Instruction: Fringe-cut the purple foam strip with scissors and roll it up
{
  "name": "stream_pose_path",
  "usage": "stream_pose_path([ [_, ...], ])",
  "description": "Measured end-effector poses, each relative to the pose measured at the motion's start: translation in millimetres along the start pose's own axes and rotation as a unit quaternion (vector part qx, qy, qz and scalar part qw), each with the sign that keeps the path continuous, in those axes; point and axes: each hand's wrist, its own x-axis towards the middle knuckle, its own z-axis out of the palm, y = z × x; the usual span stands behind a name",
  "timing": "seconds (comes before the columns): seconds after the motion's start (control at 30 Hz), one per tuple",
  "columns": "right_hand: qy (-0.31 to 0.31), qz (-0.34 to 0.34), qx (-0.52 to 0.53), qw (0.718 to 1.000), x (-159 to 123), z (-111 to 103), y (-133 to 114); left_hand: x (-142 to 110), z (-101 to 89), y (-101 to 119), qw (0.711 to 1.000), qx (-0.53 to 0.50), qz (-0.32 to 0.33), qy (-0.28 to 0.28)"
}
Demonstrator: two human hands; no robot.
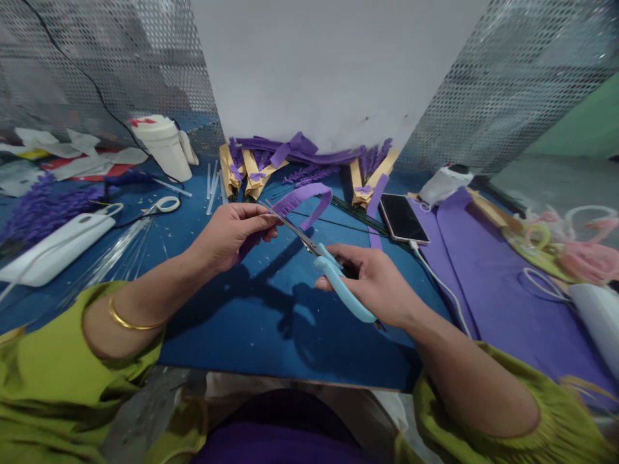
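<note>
L hand (240, 233) pinches narrow purple felt-like strip (318, 189), prob. light/floppy, best held nr that pinch; R hand (376, 278) grips blue-handled metal scissors (339, 283).

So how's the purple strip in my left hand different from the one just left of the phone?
The held strip bends into an arch; the loose strip beside the phone runs much straighter. The held strip is gripped in your left hand, while no hand touches the loose strip. Both are purple and narrow.
</note>
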Motion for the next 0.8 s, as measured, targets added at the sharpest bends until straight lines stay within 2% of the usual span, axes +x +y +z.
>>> stream_pose_path([
  [0.37, -0.022, -0.003, 0.034, 0.999, -2.6, 0.3, 1.3, 0.5, -1.6, -1.7, 0.999, -0.030, 0.006, -0.015],
  [0.8, -0.033, -0.006, 0.036, 0.999, -1.9, -0.1, 1.2, 0.0, 0.3, 3.0, 1.000, -0.018, -0.015, -0.001],
])
